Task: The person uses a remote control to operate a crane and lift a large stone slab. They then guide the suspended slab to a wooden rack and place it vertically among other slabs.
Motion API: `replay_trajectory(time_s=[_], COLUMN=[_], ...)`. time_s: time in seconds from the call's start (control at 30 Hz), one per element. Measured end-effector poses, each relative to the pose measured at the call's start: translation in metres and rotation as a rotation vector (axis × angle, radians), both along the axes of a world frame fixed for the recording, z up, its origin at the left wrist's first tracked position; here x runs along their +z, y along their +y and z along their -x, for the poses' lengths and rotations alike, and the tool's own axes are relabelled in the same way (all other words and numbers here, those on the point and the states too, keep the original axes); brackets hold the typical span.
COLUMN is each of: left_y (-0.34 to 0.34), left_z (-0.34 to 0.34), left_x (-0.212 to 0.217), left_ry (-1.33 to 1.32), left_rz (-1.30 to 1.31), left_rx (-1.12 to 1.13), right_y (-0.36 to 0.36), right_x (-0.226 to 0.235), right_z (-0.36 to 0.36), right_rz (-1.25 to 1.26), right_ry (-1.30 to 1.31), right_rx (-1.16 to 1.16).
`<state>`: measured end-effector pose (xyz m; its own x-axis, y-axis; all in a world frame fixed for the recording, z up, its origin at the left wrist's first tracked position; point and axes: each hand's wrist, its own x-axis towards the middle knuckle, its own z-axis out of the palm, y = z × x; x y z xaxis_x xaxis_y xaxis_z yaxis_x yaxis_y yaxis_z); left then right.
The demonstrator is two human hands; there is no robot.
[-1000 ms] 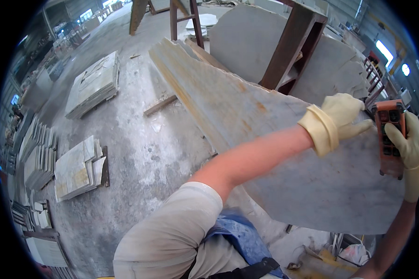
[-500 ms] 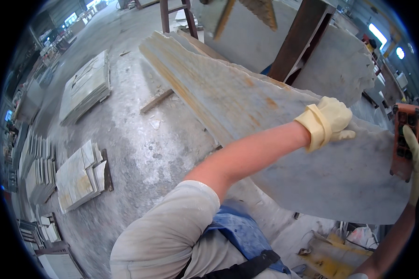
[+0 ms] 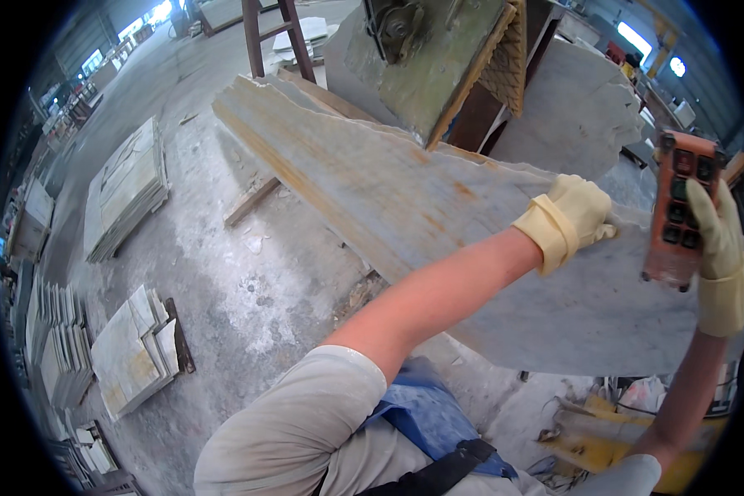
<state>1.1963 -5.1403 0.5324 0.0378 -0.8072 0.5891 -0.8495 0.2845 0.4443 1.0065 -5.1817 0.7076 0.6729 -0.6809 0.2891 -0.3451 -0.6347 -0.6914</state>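
While the big stone slab [image 3: 405,198] stands on edge across the middle of the view, the left hand [image 3: 583,211], in a pale yellow glove, rests against its upper edge over on the right end, fingers curled over the rim so it's gripping the stone rather than just touching. The slab is greyish white with rusty orange streaks and runs from upper left down to lower right, its lower part near the dusty concrete floor [image 3: 223,273].

Just to the right, the right hand [image 3: 719,248], gloved the same, is wrapped around an orange remote control box [image 3: 678,211] with rows of dark buttons, held upright just beside the slab's end. Hard to say if a thumb is actually on a button, that side is pretty warped near the rim.

Behind the slab there's a greenish machine part [image 3: 438,58] hanging over it, and another pale slab [image 3: 570,107] leaning further back. On the floor to the left sit stacks of cut stone tiles [image 3: 128,186], more tiles [image 3: 136,347] closer in, and a loose wooden strip [image 3: 252,201].
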Motion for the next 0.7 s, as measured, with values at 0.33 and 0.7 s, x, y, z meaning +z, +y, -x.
replay_trajectory(time_s=[0.33,0.7], left_y=[-0.022,-0.032], left_z=[0.001,0.007], left_x=[-0.015,-0.018], left_ry=[-0.038,0.089], left_rz=[0.224,0.458], left_rx=[0.051,-0.037], right_y=[0.005,-0.001], right_x=[-0.050,-0.057], right_z=[-0.043,-0.039], right_rz=[-0.443,-0.327], right_ry=[-0.098,0.103], right_rx=[0.143,0.074])
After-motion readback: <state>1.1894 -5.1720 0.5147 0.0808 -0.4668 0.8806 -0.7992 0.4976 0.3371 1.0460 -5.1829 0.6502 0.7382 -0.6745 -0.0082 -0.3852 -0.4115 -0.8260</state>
